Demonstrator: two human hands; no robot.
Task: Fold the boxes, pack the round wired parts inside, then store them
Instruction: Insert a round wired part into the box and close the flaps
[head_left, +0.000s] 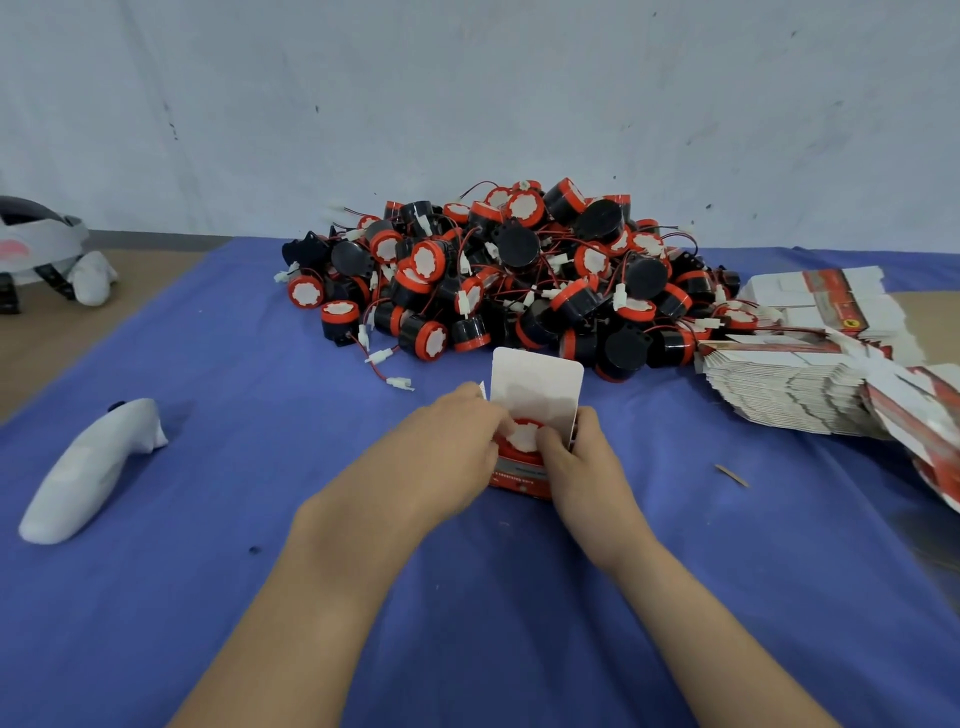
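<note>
A small red and white box (519, 475) stands upright on the blue cloth at the centre, its white top flap (537, 387) raised. A round part with a red rim and white face (522, 439) sits in the box's open top. My left hand (457, 447) holds the box's left side, its fingers curled over the part. My right hand (576, 457) grips the box's right side, thumb on the part. A large pile of black and red round wired parts (519, 275) lies behind the box. Flat unfolded boxes (810, 384) are stacked at the right.
A white controller (88, 473) lies on the blue cloth (260, 597) at the left. A white headset (41, 249) rests on the brown table at far left. A small wooden sliver (731, 475) lies to the right of my hands. A pale wall stands behind the pile.
</note>
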